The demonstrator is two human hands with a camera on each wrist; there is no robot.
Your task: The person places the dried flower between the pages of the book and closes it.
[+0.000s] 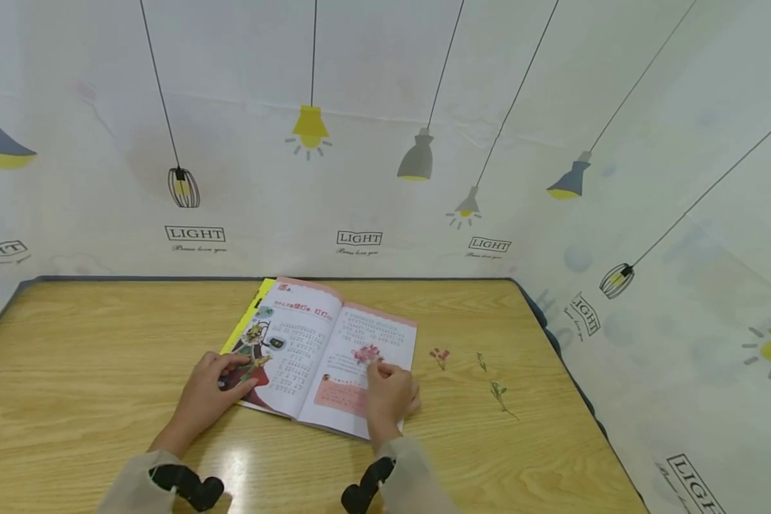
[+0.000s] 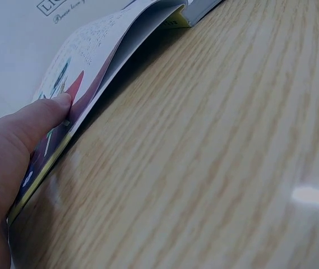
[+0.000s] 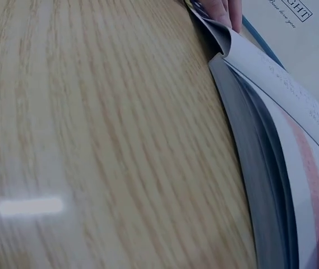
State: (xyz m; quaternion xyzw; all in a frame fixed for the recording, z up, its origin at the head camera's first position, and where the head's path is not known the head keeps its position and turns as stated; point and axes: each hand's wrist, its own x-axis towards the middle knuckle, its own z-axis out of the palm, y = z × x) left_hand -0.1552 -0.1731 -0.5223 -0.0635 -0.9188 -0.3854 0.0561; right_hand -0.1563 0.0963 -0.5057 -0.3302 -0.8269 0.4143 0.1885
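An open book [image 1: 298, 343] lies on the wooden table, with text and a cartoon picture on its left page. My left hand [image 1: 208, 389] rests on the lower left of that page, fingers spread apart. In the left wrist view the thumb [image 2: 44, 115] presses on the page near its edge. Over the right page, my right hand [image 1: 390, 396] pinches a pink dried flower sprig [image 1: 368, 353] by its lower end, the blossoms pointing up the page. The pinching fingertips are partly hidden. The right wrist view shows the book's thick page block [image 3: 249, 162].
Right of the book lie a small reddish flower sprig [image 1: 440, 356], a short green sprig [image 1: 481, 361] and a longer pale sprig with a stem [image 1: 499, 392]. A white cloth printed with lamps [image 1: 385, 207] stands behind the table [image 1: 116, 335].
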